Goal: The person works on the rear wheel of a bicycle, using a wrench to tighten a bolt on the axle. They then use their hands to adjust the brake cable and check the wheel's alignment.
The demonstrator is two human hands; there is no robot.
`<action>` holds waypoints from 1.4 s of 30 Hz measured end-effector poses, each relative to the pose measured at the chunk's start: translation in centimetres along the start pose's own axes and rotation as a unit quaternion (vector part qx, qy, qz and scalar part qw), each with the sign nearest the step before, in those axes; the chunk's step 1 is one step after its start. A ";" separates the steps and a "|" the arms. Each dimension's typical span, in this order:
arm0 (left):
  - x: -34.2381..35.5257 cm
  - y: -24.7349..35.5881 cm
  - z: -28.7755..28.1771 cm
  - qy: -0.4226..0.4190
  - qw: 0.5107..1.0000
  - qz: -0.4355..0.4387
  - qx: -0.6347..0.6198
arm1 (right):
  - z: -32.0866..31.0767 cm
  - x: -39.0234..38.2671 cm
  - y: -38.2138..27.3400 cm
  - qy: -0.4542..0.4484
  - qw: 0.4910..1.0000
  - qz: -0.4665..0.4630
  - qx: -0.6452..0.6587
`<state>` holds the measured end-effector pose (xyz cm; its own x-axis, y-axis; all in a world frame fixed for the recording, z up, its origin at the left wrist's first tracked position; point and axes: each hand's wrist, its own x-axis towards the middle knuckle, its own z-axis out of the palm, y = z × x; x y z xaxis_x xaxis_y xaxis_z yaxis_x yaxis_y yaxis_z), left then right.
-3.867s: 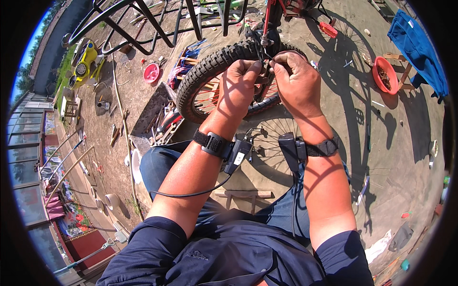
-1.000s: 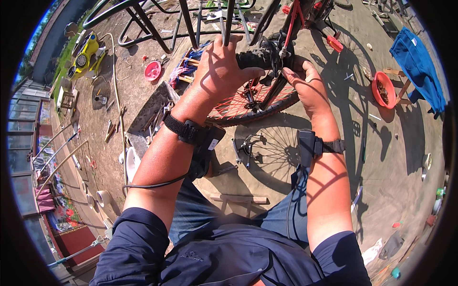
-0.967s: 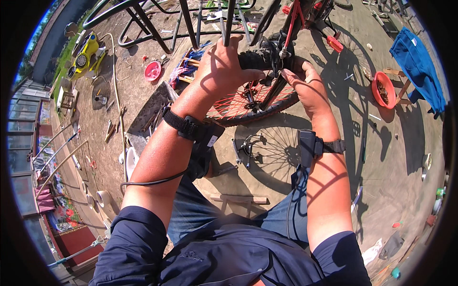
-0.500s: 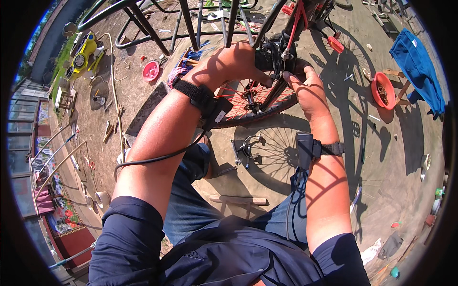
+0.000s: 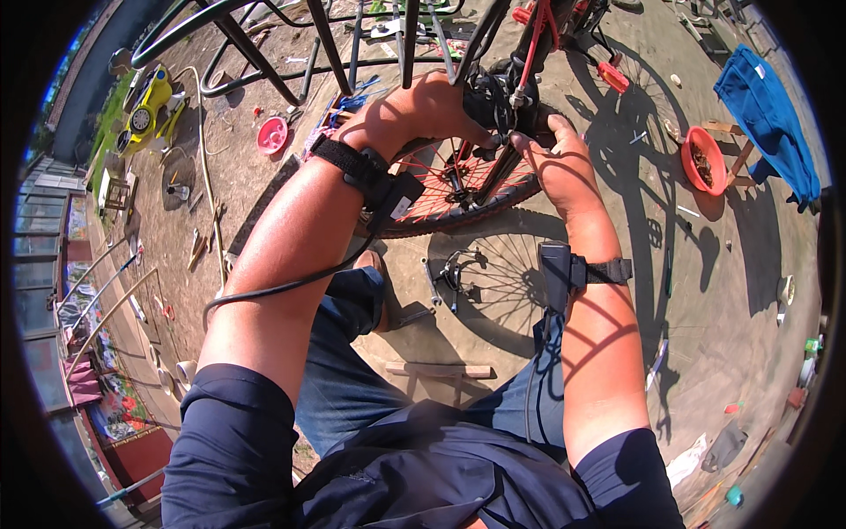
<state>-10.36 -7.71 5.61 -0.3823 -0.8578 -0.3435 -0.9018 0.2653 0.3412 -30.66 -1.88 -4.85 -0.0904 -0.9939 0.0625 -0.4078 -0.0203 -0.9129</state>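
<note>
Two hands (image 5: pixel 427 110) (image 5: pixel 566 169), slightly apart, flank one fork (image 5: pixel 502 172) holding one red-spoked wheel (image 5: pixel 456 178), grip unclear.

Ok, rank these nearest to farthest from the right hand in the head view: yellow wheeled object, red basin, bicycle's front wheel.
1. Front wheel, just left of the right hand.
2. Red basin, off to the right.
3. Yellow wheeled object, far over on the left.

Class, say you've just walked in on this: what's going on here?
A person's left hand and right hand are on either side of a bicycle's fork, by the top of its spoked wheel. Their thumbs point toward each other; what the fingers grip is hidden. A black rack shows above, and metal parts lie nearby on the ground.
</note>
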 end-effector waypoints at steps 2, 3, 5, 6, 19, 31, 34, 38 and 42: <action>-0.4 0.5 0.1 0.011 1.000 -0.002 0.009 | 0.0 0.0 0.1 -0.001 1.000 0.003 0.000; -0.5 0.7 0.2 0.016 1.000 -0.001 0.013 | 0.0 0.1 0.3 0.000 1.000 0.004 0.004; -0.4 0.4 1.0 0.072 0.996 0.041 0.034 | 0.3 0.1 0.6 0.033 0.999 -0.028 -0.026; -0.3 0.4 1.1 0.074 0.995 0.047 0.038 | 0.4 0.1 0.7 0.049 0.997 -0.044 -0.040; -1.1 0.5 0.5 0.073 0.995 0.064 0.029 | 0.3 0.2 0.4 0.006 0.999 -0.005 0.039; -1.1 0.9 0.3 0.049 0.998 0.030 0.025 | 0.2 -0.1 -0.5 -0.018 0.997 0.014 0.070; -0.9 1.3 0.1 0.045 0.998 0.033 0.026 | 0.4 0.5 1.2 0.022 1.000 -0.015 0.016; -1.2 0.8 0.2 0.039 0.999 0.025 0.028 | 0.8 0.4 0.8 0.015 1.000 -0.006 0.003; -2.0 1.2 -0.4 0.017 1.000 -0.012 -0.019 | 0.2 0.2 0.1 0.012 1.000 0.009 0.007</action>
<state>-10.55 -5.81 7.00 -0.3529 -0.8787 -0.3216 -0.9021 0.2282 0.3663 -30.50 -2.09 -5.00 -0.1195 -0.9913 0.0551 -0.3939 -0.0036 -0.9191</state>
